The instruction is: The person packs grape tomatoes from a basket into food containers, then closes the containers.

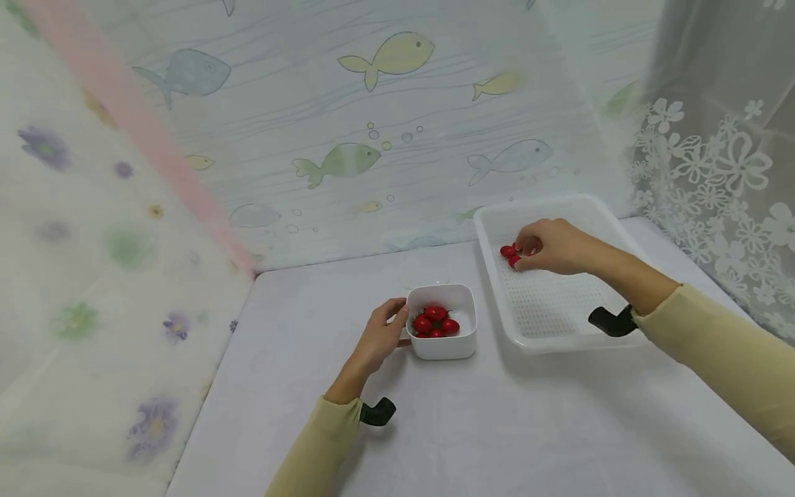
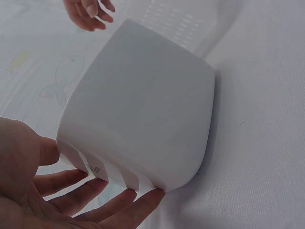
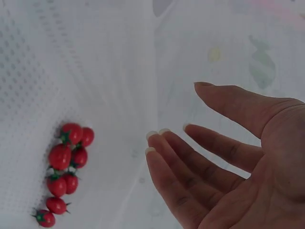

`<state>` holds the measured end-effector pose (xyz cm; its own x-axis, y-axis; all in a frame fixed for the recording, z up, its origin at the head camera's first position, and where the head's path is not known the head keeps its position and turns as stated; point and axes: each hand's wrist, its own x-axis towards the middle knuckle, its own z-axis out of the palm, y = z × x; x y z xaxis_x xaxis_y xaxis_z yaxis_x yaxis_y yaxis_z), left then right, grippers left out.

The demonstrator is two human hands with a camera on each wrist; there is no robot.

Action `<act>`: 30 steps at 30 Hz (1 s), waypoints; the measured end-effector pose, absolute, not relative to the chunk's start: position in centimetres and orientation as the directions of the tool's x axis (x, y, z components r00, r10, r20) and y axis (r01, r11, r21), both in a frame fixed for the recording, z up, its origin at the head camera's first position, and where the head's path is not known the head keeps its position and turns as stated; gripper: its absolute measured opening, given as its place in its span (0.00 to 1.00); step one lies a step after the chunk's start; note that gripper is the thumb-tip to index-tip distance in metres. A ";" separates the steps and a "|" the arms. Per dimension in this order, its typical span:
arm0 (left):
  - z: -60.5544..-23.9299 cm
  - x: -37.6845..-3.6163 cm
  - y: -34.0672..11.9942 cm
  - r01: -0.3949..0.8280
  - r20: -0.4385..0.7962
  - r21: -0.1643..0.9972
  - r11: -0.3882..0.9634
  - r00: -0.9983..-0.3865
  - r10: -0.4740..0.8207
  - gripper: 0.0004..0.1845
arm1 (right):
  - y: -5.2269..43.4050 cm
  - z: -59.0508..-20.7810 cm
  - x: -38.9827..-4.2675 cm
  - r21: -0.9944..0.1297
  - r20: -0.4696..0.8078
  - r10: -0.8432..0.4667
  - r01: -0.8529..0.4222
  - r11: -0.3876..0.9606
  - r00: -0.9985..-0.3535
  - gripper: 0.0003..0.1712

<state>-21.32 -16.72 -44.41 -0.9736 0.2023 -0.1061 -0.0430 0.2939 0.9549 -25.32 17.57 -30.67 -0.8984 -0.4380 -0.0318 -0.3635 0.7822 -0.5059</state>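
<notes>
Left hand (image 1: 377,336) at left side of white box (image 1: 444,350), fingers loosely spread, tips touching wall. Red tomatoes (image 1: 423,324) inside box, on white table (image 1: 310,310). Right hand (image 1: 555,246) over left part of white basket (image 1: 546,314); thumb and fingers parted, nothing held, more tomatoes (image 3: 60,157) near.

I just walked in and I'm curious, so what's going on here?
A person's left hand touches the side of a white box containing several cherry tomatoes. Their right hand, holding nothing, is over a white perforated basket, near another cluster of tomatoes lying in it.
</notes>
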 end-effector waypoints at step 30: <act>-44.2 -21.2 -16.7 -0.049 -0.114 0.950 0.307 -0.973 0.199 0.23 | 26.7 -39.9 -34.2 -0.590 -0.210 -0.279 -0.106 0.800 -0.937 0.30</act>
<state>-21.17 -16.73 -44.16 -0.9734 0.1987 -0.1139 -0.0485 0.3070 0.9505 -34.16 26.73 -39.86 -0.9371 -0.2791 -0.2099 -0.1061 0.8002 -0.5903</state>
